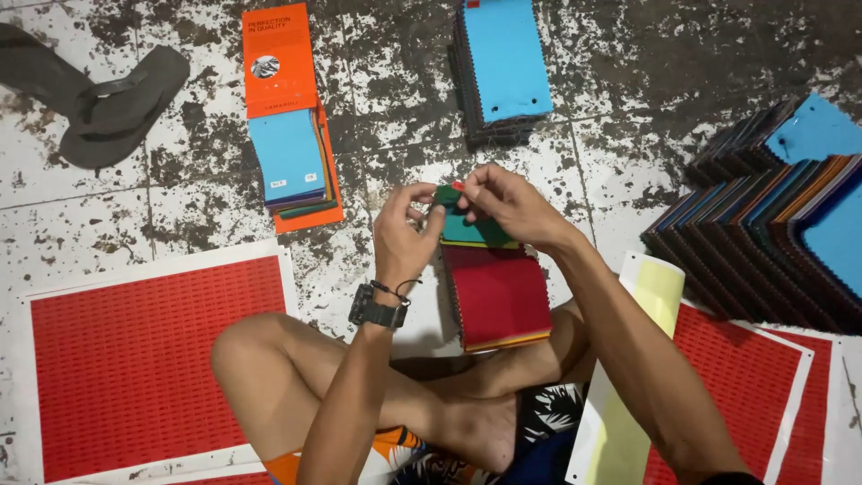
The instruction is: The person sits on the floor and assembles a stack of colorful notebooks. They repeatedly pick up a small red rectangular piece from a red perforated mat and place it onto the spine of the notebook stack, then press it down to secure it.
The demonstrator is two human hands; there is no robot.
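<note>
I sit cross-legged on a tiled floor. A stack of fabric swatches (499, 296) with a red one on top lies in front of my legs. My left hand (404, 229), with a black watch on its wrist, and my right hand (507, 205) meet at the stack's far edge. Both pinch a small green swatch (446, 197) that carries a tiny red sticker, held above a teal swatch (476, 233).
An orange swatch booklet (289, 117) lies open at the upper left, a blue-topped swatch pile (503, 67) at the top centre, fanned swatch rows (772, 233) at right. Red sticker sheets (135, 359) (745, 377), a yellow backing strip (633, 377) and grey sandals (108, 103) lie around.
</note>
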